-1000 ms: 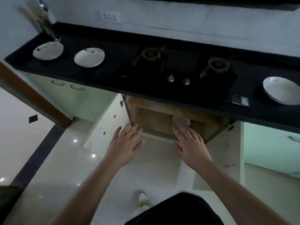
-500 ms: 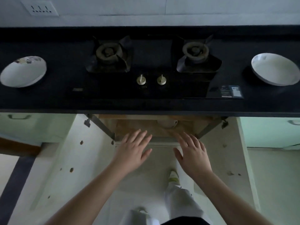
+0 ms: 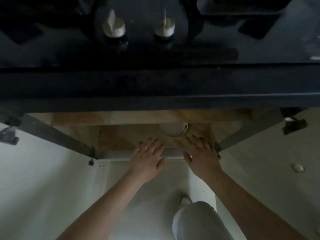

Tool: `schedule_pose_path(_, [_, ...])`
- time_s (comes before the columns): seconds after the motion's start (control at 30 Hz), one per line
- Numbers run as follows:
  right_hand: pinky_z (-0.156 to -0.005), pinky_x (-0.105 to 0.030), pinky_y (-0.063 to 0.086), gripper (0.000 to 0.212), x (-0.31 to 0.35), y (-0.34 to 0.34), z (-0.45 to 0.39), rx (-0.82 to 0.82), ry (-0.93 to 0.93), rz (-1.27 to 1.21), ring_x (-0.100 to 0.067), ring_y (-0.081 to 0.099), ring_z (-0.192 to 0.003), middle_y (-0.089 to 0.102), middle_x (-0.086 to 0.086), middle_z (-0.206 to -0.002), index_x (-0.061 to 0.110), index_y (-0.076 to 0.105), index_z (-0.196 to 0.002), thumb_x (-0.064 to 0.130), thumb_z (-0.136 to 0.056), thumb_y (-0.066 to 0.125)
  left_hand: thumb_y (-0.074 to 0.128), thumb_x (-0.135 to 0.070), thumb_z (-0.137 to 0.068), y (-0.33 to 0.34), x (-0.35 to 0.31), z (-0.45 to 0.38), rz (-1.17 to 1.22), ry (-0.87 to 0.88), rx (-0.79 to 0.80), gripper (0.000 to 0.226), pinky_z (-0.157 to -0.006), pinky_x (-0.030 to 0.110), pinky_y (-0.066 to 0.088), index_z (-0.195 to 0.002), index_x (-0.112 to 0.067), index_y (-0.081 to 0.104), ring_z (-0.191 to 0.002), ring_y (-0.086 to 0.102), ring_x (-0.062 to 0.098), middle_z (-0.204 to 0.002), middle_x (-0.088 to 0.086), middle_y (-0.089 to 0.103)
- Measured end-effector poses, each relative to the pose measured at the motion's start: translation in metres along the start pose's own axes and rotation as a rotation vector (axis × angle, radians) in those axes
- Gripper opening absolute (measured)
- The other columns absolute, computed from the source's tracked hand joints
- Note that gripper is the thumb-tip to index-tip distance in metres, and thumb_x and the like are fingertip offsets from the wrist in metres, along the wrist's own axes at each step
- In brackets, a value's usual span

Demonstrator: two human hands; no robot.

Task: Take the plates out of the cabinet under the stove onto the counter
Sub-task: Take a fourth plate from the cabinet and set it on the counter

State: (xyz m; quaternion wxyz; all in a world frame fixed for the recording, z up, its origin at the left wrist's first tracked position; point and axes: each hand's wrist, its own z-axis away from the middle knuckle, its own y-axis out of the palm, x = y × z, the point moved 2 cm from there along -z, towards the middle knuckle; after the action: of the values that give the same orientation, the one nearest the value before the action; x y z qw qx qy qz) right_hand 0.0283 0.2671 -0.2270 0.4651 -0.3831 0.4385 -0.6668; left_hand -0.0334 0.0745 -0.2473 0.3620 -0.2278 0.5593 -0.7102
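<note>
A white plate [image 3: 173, 130] lies on the wooden floor of the open cabinet [image 3: 124, 135] under the stove, half hidden by the black counter edge [image 3: 155, 87]. My left hand [image 3: 147, 156] is flat with fingers spread, reaching over the cabinet's front lip, a short way left of the plate. My right hand [image 3: 201, 153] is also spread and empty, fingertips just below and right of the plate, not touching it.
Both cabinet doors stand open, the left door [image 3: 43, 170] and the right door [image 3: 268, 161]. Two stove knobs [image 3: 114, 26] sit on the dark cooktop above. My knee [image 3: 199, 220] and shoe are on the pale floor below.
The view has dropped and closed in on the cabinet. Both hands have pushed forward over the cabinet lip toward the plate. The counter plates have left the view.
</note>
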Motion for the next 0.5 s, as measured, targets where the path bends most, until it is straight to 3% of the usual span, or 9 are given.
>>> schedule_pose_path(0.07, [-0.113, -0.043, 0.017, 0.057, -0.015, 0.029, -0.025, -0.007, -0.001, -0.025, -0.026, 0.022, -0.144, 0.021, 0.003, -0.161, 0.034, 0.019, -0.153, 0.046, -0.1, 0.035, 0.02, -0.055, -0.101, 0.036, 0.009, -0.029, -0.001, -0.02, 0.012, 0.061, -0.12, 0.043, 0.01, -0.154, -0.027, 0.031, -0.151, 0.014, 0.022, -0.163, -0.003, 0.025])
schedule_pose_path(0.23, [-0.111, -0.042, 0.026, 0.057, -0.055, 0.09, -0.085, -0.074, 0.047, -0.051, -0.027, 0.029, -0.14, 0.029, -0.001, -0.158, 0.033, 0.022, -0.152, 0.05, -0.099, 0.035, 0.031, -0.051, -0.1, 0.096, 0.031, -0.094, -0.041, 0.009, -0.027, 0.06, -0.119, 0.048, 0.012, -0.154, -0.024, 0.028, -0.151, 0.014, 0.026, -0.164, 0.001, 0.023])
schedule_pose_path(0.4, [-0.116, -0.041, 0.024, 0.059, -0.073, 0.148, -0.137, -0.176, 0.01, -0.009, -0.024, 0.027, -0.144, 0.029, -0.002, -0.159, 0.027, 0.024, -0.152, 0.046, -0.098, 0.04, 0.022, -0.053, -0.101, 0.148, 0.045, -0.154, -0.116, -0.025, -0.022, 0.062, -0.118, 0.049, 0.014, -0.157, -0.026, 0.013, -0.151, 0.011, 0.029, -0.165, 0.007, 0.015])
schedule_pose_path(0.5, [-0.118, -0.037, 0.019, 0.058, -0.081, 0.176, -0.161, -0.178, -0.02, 0.057, -0.021, 0.021, -0.147, 0.025, -0.002, -0.161, 0.025, 0.025, -0.153, 0.045, -0.1, 0.035, 0.016, -0.055, -0.099, 0.171, 0.053, -0.183, -0.128, -0.034, -0.075, 0.063, -0.117, 0.046, 0.017, -0.157, -0.029, 0.013, -0.15, 0.014, 0.028, -0.165, 0.005, 0.018])
